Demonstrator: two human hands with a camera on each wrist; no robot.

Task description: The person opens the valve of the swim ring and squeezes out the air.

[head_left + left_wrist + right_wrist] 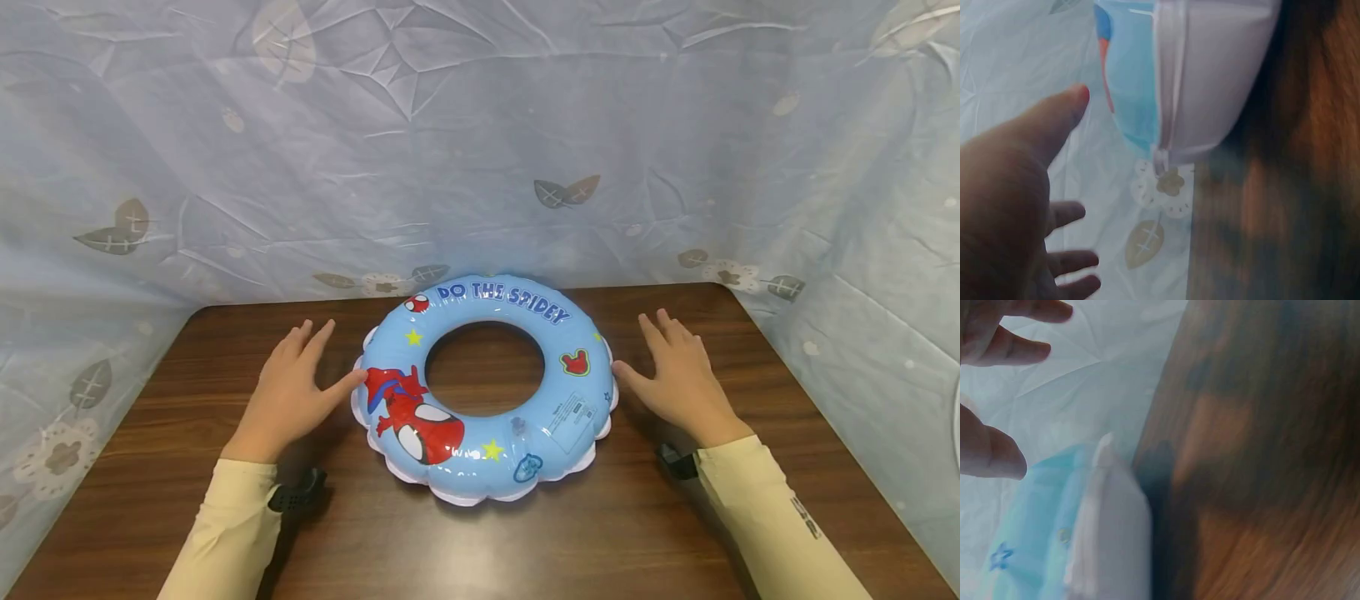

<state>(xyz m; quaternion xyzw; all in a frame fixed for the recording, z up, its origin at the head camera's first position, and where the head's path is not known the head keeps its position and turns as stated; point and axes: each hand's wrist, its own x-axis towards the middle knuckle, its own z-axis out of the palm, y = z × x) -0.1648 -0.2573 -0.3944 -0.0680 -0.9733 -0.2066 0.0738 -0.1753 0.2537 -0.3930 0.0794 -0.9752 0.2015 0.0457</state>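
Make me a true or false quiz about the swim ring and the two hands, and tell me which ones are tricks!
1. The inflatable swim ring is between the left hand and the right hand. True.
2. The swim ring is mostly green. False: it is mostly light blue.
3. The words DO THE SPIDEY are printed on the swim ring. True.
4. The right hand is making a tight fist. False: its fingers are spread open.
5. The table is brown with a wood grain. True.
6. Both sleeves are black. False: the left sleeve and the right sleeve are pale yellow.
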